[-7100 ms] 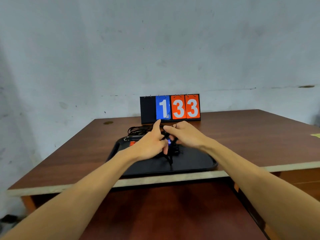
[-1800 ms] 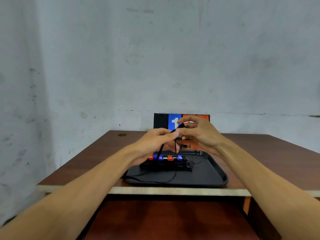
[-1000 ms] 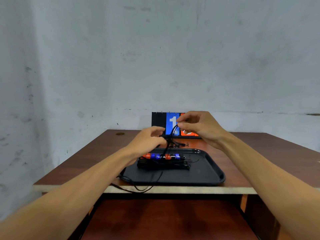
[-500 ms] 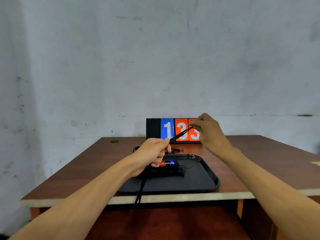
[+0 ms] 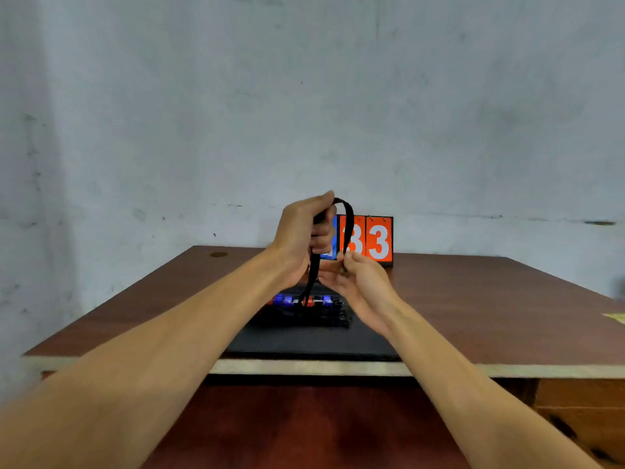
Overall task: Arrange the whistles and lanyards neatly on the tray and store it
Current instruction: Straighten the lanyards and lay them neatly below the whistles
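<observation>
A brown wooden table stands against a grey wall, with a small round mark near its far left corner. Two bare forearms reach in from below, and the hands are close together above the table's middle. The left hand is raised, its fingers curled round a black lanyard. The strap arches over the top of that hand and drops on its right side to the right hand, which is lower and pinches it between thumb and fingers. Another length of strap hangs from the left hand down to a black tray at the table's near edge. On the tray lies a row of blue and red whistles with dark cords bundled beside them. Behind the hands stands a flip scoreboard showing orange threes. A yellow scrap lies at the table's far right.
</observation>
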Motion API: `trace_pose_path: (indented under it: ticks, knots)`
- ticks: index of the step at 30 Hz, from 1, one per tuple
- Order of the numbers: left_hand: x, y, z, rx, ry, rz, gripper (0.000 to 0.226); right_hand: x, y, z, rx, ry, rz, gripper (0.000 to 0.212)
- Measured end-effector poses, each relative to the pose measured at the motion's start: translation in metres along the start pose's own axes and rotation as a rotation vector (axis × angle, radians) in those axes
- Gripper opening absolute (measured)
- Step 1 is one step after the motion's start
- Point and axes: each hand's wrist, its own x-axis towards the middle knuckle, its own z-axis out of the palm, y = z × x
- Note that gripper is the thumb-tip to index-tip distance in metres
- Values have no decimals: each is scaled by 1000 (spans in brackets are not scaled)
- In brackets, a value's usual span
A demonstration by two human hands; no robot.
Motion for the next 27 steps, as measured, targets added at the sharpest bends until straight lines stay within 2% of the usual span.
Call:
trace_pose_path:
  ticks: [2,4,6,8,15,20,23,27]
  knots:
    - [5,0,-3,-32,11,15,41,-2,8,12,112,-127,62,32]
    - [8,0,-8,-34,25,24,41,-6,14,20,127,-266,104,36]
    - [9,-1,-14,-5,54,29,39,-10,18,23,104,-341,133,31]
    - [7,-2,-23,43,92,34,38,-9,19,20,24,-327,135,27]
    - [0,-25,-61,321,247,-18,34,12,29,-20,-403,-87,83,26]
    - [-5,-56,-92,480,280,-105,36,17,33,-41,-546,-116,57,25]
    - [-9,-69,-106,560,246,-134,32,19,38,-52,-671,-123,3,21]
    - [-15,-77,-123,499,127,-207,14,24,42,-63,-897,-156,-63,15]
